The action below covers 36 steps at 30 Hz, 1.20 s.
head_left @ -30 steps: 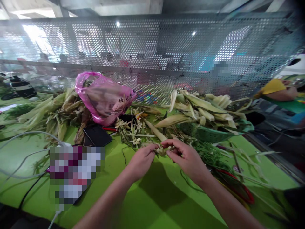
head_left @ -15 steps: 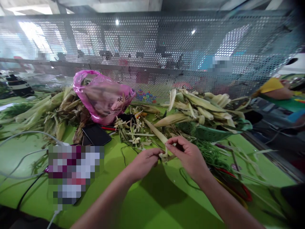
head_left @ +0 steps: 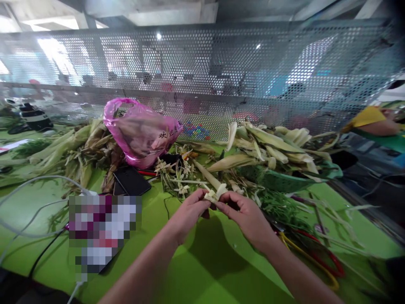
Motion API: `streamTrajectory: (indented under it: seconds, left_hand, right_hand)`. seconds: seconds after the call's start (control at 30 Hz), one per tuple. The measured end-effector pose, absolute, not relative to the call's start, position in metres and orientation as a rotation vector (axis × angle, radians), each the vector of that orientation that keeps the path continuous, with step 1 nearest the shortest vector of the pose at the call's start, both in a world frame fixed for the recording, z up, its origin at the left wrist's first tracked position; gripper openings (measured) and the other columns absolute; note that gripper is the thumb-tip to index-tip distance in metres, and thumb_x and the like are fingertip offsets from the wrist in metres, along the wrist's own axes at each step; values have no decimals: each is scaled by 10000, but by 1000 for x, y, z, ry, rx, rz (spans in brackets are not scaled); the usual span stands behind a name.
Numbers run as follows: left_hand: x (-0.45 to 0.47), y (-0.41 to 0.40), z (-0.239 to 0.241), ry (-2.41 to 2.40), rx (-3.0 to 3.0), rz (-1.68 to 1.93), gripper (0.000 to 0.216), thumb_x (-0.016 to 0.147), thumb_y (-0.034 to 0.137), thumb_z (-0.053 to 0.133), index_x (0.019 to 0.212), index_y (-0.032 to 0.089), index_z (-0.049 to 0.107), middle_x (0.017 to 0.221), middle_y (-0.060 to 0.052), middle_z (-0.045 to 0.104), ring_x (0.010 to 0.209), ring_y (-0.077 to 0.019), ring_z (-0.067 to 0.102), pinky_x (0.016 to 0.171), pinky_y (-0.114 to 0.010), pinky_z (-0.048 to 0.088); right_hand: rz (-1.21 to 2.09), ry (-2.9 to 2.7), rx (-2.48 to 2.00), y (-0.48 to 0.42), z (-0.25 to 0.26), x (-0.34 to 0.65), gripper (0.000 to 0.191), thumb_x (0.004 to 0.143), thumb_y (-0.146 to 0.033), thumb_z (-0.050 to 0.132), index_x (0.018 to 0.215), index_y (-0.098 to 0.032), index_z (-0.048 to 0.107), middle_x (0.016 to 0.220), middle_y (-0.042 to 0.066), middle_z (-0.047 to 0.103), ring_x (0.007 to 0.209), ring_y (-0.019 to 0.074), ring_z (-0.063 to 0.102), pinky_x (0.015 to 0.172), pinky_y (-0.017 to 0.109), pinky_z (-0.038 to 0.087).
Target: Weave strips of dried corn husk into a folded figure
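My left hand [head_left: 190, 211] and my right hand [head_left: 243, 213] meet above the green table [head_left: 202, 270], both pinched on a small pale husk piece [head_left: 214, 193] held between their fingertips. Just behind it lie a long pale stalk [head_left: 207, 176] and a scatter of small trimmed leaf bits [head_left: 177, 175]. A green basket [head_left: 284, 179] heaped with pale corn husks [head_left: 272, 145] stands behind my right hand.
A pink plastic bag [head_left: 142, 133] and a heap of green husks [head_left: 69, 147] lie at the back left, with a black phone [head_left: 131, 180] in front. White cables [head_left: 34, 202] run at left. Red and yellow loops [head_left: 316, 257] lie at right. A perforated metal screen [head_left: 202, 76] closes the back.
Both hands have come closer together and lifted slightly, and the pale husk piece now sticks up between the fingertips rather than hanging below them.
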<state>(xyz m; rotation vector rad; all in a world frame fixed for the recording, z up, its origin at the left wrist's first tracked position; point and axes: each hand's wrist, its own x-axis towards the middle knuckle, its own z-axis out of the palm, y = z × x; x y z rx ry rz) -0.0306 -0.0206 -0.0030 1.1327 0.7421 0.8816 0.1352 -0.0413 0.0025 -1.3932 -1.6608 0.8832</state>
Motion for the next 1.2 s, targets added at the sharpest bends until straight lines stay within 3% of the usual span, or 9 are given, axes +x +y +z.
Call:
streamTrajectory:
  seconds: [0.23, 0.5, 0.6, 0.8, 1.0, 1.2]
  left_hand:
    - [-32, -21, -7, 697, 1109, 881, 39, 757, 155, 459, 790, 173, 470, 632, 39, 434, 572, -81, 364, 566, -206, 330]
    - [-31, -19, -11, 627, 865, 845, 91, 684, 158, 488, 770, 172, 464, 566, 68, 337, 492, -61, 250, 490, -201, 204]
    - [-32, -20, -9, 658, 909, 840, 82, 686, 170, 484, 760, 178, 449, 573, 65, 344, 501, -66, 271, 501, -206, 222]
    - [-33, -21, -6, 738, 1145, 812, 50, 701, 168, 443, 747, 185, 440, 620, 47, 356, 564, -89, 312, 539, -228, 262]
    - [-31, -22, -9, 694, 1309, 774, 46, 735, 179, 409, 738, 186, 455, 637, 43, 312, 582, -103, 278, 547, -248, 239]
    - [-32, -22, -10, 738, 1460, 762, 105, 756, 181, 388, 744, 184, 492, 668, 28, 360, 619, -115, 326, 582, -251, 266]
  right_hand:
    - [912, -1680, -1354, -44, 6, 135, 183, 851, -364, 571, 775, -202, 609, 727, -3, 597, 698, 167, 538, 665, 284, 437]
    - [780, -1630, -1459, -46, 10, 138, 157, 797, -301, 548, 672, -208, 535, 633, -33, 480, 629, 148, 436, 587, 266, 347]
    - [829, -1601, -1459, -46, 13, 138, 152, 784, -290, 570, 662, -202, 547, 627, -31, 484, 626, 146, 436, 585, 264, 341]
    - [1220, -1337, -1220, -43, 8, 135, 205, 800, -388, 654, 882, -201, 638, 815, 4, 627, 737, 161, 553, 671, 274, 426]
    - [1122, -1142, -1220, -41, -3, 135, 201, 756, -357, 708, 724, -190, 600, 634, -39, 518, 578, 109, 442, 564, 239, 370]
    - [969, -1236, -1320, -33, -10, 148, 246, 738, -395, 723, 802, -199, 588, 724, -15, 561, 648, 141, 498, 604, 263, 410]
